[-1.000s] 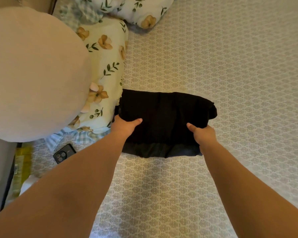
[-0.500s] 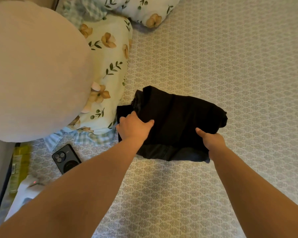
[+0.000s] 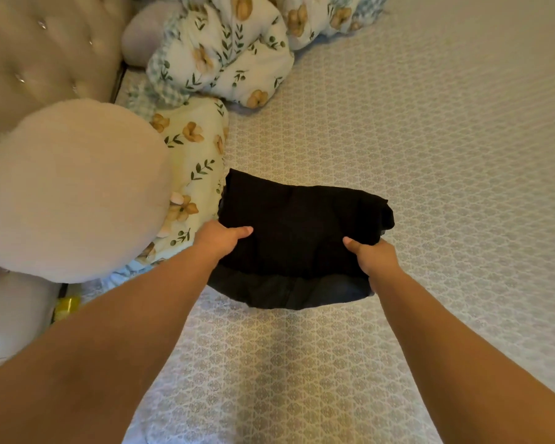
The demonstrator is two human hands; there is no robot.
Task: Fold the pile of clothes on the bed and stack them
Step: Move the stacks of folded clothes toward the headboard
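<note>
Where the patterned bed sheet lies flat, a folded black garment sits near the middle of the bed, its left edge just beside a floral pillow. Left hand grips the garment's near-left corner: thumb lies on top of the cloth, pointing right, while the other fingers are tucked under the fabric and hidden. Right hand grips the near-right corner the same way, thumb on top pointing left, remaining fingers out of sight beneath. Both hands are thus clamped on the garment, which spans the gap between them. A lower layer of dark cloth shows along the near edge, protruding past the upper fold. Garment's far-right corner is slightly bunched. A round pale cushion rests left of the floral pillow, partly over it. A rumpled floral quilt lies at the head of the bed, against a tufted headboard. A yellow object peeks out by the left forearm; its kind cannot be told.
</note>
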